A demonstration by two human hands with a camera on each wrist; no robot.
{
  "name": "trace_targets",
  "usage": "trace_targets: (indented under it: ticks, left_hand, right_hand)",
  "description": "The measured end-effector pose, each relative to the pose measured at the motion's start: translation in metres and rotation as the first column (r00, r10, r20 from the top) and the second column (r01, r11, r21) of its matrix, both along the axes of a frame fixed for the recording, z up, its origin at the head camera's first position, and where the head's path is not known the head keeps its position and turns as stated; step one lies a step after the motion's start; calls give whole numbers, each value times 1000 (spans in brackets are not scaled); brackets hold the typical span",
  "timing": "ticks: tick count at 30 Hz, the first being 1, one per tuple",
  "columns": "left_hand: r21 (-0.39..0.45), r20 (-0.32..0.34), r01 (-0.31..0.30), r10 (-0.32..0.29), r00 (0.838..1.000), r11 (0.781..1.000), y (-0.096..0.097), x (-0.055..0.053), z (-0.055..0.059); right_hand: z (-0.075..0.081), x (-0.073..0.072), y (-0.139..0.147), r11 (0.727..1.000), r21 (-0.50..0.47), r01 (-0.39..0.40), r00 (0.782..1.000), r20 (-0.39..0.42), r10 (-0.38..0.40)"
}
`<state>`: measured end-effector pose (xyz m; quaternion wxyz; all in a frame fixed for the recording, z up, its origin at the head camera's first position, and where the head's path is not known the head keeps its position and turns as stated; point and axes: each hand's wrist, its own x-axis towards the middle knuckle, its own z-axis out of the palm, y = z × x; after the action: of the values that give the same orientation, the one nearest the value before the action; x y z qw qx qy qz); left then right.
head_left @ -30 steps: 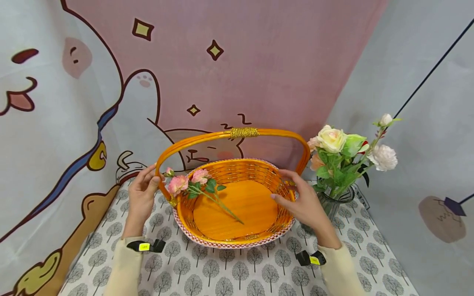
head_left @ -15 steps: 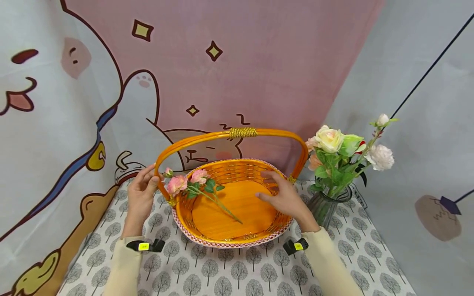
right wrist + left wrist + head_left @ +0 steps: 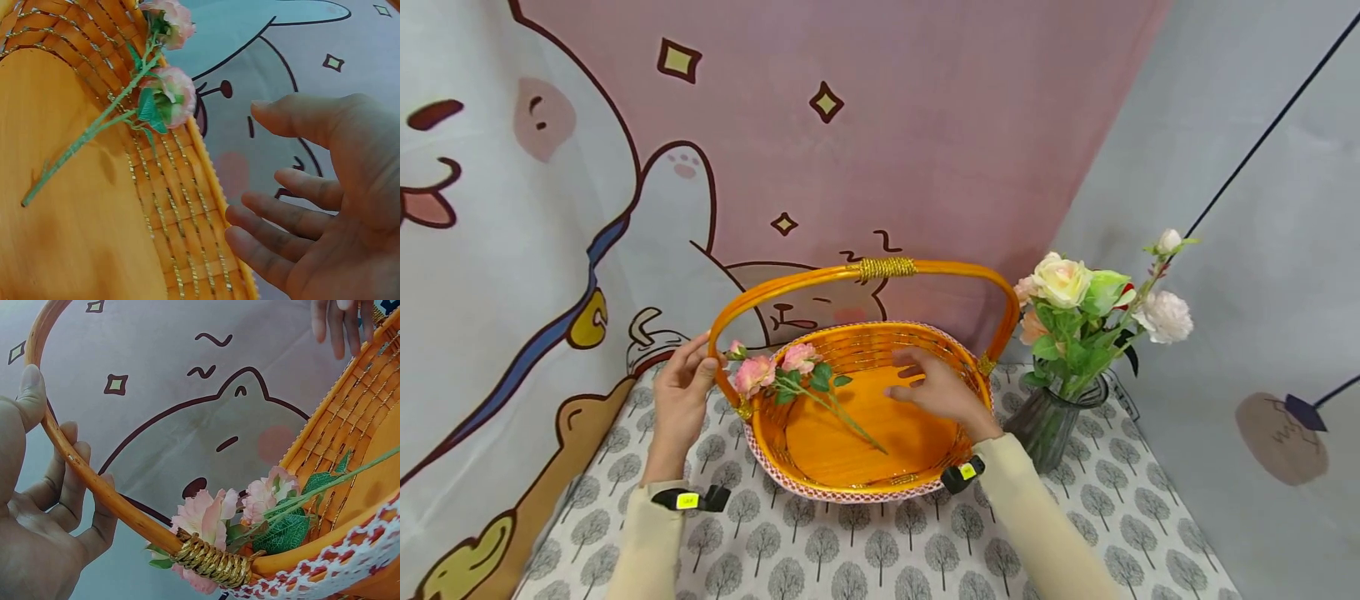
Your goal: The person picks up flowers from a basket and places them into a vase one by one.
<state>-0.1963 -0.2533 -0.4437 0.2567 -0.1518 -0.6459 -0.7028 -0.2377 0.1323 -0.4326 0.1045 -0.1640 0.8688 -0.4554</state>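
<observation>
An orange woven basket (image 3: 895, 429) with a tall arched handle (image 3: 797, 282) stands on the table. My left hand (image 3: 679, 400) holds the left side of that handle, with the thumb on one side and the fingers on the other in the left wrist view. Inside the basket lies a stem of pink artificial flowers (image 3: 757, 375), its blooms leaning on the left rim and its cut end on the basket floor. My right hand (image 3: 942, 390) hovers over the basket's right part, fingers loosely bent and holding nothing. In the right wrist view, the flower stem (image 3: 81, 142) is apart from its fingers.
Right of the basket, a dark glass vase (image 3: 1045, 425) holds cream, white, peach and green flowers (image 3: 1063, 283). A tree-patterned cloth (image 3: 820, 546) covers the table. Cartoon-printed curtains (image 3: 940, 133) hang close behind and on both sides.
My right hand has left the basket's right rim and moved left over its inside, toward the pink flowers. The left hand keeps its hold on the handle. The head view has shifted slightly.
</observation>
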Motion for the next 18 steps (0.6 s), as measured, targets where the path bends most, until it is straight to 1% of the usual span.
trace_targets:
  ticks: [4, 7, 10, 13, 18]
  left_hand:
    - [5, 0, 1, -1, 1000, 1000, 1, -1, -1]
    - [6, 18, -10, 9, 1000, 1000, 1, 0, 0]
    - [-3, 52, -33, 33, 998, 999, 2, 1, 0]
    - [3, 77, -38, 37, 996, 999, 2, -1, 1]
    - [-1, 78, -43, 43, 996, 999, 2, -2, 1]
  right_hand:
    - [-7, -5, -8, 1000, -17, 1, 999, 48, 0]
    - [-14, -10, -13, 1000, -14, -18, 995, 100, 19]
    - [-22, -15, -18, 999, -7, -36, 986, 165, 37]
    - [-28, -20, -23, 999, -7, -51, 975, 217, 51]
    - [-39, -26, -30, 996, -30, -86, 958, 271, 91]
